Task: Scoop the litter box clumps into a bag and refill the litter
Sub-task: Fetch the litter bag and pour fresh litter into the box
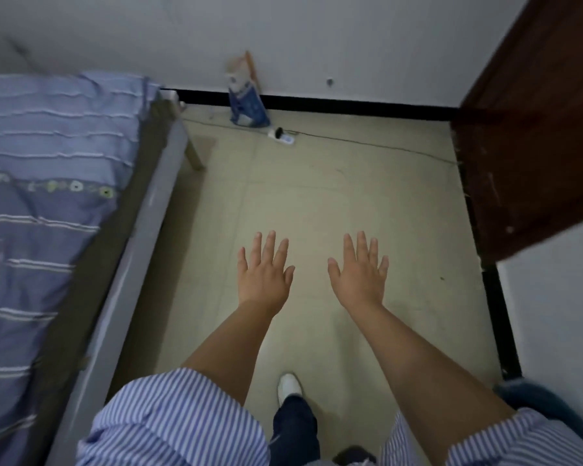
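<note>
Both of my arms are stretched out over the pale tiled floor [317, 196]. My left hand [265, 274] and my right hand [359, 272] hover side by side, backs up, fingers spread straight, holding nothing. A blue and white bag [248, 102] with orange at its top leans upright against the far wall, well beyond my hands; it may be the litter bag. No litter box or scoop is in view.
A bed with a blue striped cover [48, 196] and grey frame [142, 250] runs along the left. A dark wooden door [532, 129] stands at the right. A white power strip [283, 137] with a thin cable lies on the floor near the bag. My white shoe [288, 386] is below.
</note>
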A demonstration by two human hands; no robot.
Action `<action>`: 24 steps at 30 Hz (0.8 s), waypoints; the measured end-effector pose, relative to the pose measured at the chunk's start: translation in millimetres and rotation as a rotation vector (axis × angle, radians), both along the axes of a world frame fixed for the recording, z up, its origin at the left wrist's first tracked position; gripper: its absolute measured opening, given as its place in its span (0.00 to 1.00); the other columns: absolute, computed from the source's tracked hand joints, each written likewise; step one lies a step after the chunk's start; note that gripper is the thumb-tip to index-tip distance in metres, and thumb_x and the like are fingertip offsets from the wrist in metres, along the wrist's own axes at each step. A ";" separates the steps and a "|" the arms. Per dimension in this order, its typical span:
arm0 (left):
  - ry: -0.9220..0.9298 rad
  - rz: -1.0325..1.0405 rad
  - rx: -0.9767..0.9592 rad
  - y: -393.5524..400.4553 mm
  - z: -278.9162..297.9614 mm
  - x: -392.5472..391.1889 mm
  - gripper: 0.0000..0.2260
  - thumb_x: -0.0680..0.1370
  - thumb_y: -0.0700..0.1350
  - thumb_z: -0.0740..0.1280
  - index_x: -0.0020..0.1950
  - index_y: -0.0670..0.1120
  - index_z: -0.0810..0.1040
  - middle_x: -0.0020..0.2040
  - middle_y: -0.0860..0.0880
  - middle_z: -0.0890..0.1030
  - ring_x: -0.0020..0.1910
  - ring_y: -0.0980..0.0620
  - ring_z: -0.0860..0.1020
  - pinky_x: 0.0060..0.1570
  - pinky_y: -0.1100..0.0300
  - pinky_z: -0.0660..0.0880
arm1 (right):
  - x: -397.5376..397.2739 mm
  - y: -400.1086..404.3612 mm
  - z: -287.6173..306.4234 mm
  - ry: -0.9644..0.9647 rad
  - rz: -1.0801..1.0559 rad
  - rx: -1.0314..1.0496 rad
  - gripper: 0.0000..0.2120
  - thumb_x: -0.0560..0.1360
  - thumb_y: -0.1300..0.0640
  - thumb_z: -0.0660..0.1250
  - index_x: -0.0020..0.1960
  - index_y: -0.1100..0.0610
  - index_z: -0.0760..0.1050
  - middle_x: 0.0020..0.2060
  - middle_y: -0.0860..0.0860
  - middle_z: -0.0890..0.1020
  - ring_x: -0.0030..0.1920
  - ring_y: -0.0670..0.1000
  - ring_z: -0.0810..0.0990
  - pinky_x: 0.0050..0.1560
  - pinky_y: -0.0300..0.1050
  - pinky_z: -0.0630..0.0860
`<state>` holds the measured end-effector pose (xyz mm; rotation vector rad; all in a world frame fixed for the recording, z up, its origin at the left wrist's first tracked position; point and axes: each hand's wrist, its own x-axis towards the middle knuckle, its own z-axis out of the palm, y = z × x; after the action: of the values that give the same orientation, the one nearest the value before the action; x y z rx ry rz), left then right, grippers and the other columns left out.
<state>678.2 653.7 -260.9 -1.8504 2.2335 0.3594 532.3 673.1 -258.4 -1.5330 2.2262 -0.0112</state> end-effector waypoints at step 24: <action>0.023 0.400 0.100 -540.9 8.6 3.7 0.23 0.82 0.52 0.46 0.77 0.49 0.46 0.78 0.48 0.45 0.77 0.48 0.42 0.73 0.48 0.41 | -3.7 -591.4 -3.4 0.093 0.521 0.057 0.26 0.81 0.48 0.48 0.76 0.53 0.47 0.77 0.52 0.48 0.77 0.53 0.44 0.75 0.53 0.44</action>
<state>681.9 112.9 -252.2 -2.2402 1.8086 0.5487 528.6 81.7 -261.8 -2.0660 1.8083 0.2809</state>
